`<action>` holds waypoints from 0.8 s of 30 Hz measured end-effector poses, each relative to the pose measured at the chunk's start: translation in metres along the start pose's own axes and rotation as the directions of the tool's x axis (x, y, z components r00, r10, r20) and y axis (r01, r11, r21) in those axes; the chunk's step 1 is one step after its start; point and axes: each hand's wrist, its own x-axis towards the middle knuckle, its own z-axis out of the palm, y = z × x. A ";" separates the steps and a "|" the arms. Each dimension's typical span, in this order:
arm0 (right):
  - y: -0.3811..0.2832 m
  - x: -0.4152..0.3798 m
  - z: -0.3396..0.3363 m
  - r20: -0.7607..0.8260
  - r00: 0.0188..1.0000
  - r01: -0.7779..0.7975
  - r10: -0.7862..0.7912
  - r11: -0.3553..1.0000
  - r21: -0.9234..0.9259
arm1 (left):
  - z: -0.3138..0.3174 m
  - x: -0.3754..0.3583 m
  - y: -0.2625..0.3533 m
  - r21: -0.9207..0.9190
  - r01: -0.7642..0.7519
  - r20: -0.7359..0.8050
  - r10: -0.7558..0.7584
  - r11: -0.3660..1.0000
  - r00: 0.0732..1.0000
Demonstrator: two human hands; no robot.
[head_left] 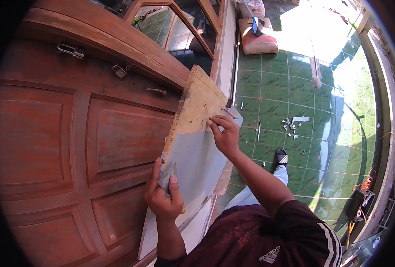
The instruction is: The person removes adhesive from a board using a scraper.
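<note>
A board (202,95) leans at a slant in front of me, its upper part bare yellowish wood with small dark marks. A grey sheet (195,153) covers the surface lower down. My left hand (164,198) is closed around a putty knife (167,177), its thin metal blade close to the board's left edge; the palm hides most of the handle. Over the bare wood, just above the grey sheet, my right hand (226,135) has thumb and fingers pinched together at the surface. Whatever sits between those fingertips is too small to make out.
A reddish-brown panelled door (84,147) with a padlock (119,70) stands on the left. Green floor tiles (273,84) carry white scraps (291,127). Sacks (258,42) and a blue brush (255,26) are at the back; a black box (360,204) stands far right.
</note>
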 end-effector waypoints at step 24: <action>0.053 -0.031 -0.028 0.163 0.956 -0.233 0.244 0.969 -0.083 | 0.002 0.002 0.001 0.018 0.017 -0.009 -0.017 1.000 1.000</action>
